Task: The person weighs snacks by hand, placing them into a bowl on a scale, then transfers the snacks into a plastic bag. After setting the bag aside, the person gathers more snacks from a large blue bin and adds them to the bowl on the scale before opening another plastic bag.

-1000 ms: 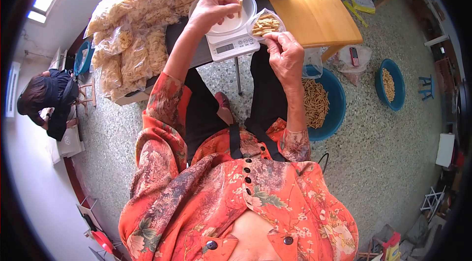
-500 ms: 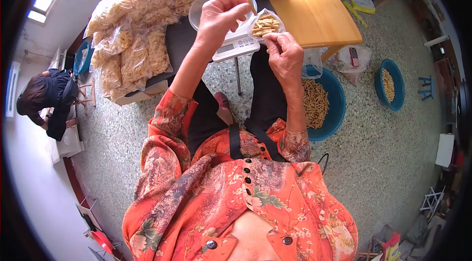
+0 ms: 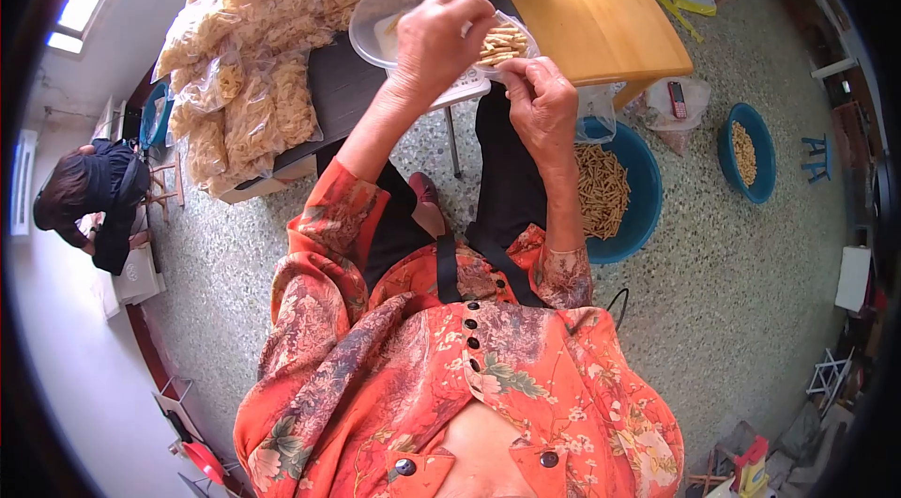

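A small clear bag (image 3: 504, 45) of short tan sticks lies over the white scale (image 3: 460, 88), beside a clear round bowl (image 3: 374, 17). My right hand (image 3: 539, 92) pinches the near edge of this bag between thumb and fingers. Bent and closed, my left hand (image 3: 439, 40) is at the bag's left side, in front of the bowl; its fingertips are turned away, so what they hold is hidden. Under my right forearm stands a blue tub (image 3: 641, 207) with many similar sticks (image 3: 601, 190) in it.
Filled clear bags (image 3: 253, 94) are piled on the dark table (image 3: 340, 85) at left. A wooden chair (image 3: 605, 19) adjoins it. Rightward are a phone (image 3: 677, 99) on a plastic bag, another blue tub (image 3: 765, 169) and a blue stool (image 3: 817, 158). Another person (image 3: 99, 193) bends at far left.
My left hand, which held one stick up above the bag, has come down and nearer to the bag's mouth. My right hand keeps its pinch on the bag's edge.
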`<state>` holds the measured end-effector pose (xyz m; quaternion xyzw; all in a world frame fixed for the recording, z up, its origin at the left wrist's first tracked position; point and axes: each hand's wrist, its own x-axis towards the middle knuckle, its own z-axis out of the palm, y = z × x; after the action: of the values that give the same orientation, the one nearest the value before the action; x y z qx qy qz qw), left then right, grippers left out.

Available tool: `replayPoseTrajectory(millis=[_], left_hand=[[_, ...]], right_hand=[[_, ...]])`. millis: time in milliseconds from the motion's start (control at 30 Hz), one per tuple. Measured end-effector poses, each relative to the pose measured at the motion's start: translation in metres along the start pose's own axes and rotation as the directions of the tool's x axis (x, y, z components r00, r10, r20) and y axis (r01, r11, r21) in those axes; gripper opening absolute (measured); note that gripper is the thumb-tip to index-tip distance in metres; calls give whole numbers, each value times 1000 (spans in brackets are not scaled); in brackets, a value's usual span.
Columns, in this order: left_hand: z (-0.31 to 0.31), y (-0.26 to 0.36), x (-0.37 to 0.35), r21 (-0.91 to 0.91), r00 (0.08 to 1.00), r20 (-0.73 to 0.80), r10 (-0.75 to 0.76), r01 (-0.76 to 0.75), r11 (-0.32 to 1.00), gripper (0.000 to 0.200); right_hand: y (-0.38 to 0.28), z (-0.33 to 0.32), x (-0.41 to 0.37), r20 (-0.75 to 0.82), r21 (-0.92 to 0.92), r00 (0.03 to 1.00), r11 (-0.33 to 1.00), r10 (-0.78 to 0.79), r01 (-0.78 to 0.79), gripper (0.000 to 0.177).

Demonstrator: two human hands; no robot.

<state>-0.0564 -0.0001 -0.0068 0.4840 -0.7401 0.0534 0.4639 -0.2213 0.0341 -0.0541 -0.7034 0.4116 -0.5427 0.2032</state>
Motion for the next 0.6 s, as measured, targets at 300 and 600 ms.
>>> replayPoseTrajectory(millis=[300, 600], left_hand=[[-35, -87, 11, 353, 946, 278, -170, 64, 933, 9], [-21, -90, 14, 553, 735, 546, -401, 43, 832, 10]], right_hand=[[1, 2, -1, 4, 4, 1000, 1000, 25, -25, 9], [3, -1, -1, -2, -3, 1000, 1000, 31, -31, 9]])
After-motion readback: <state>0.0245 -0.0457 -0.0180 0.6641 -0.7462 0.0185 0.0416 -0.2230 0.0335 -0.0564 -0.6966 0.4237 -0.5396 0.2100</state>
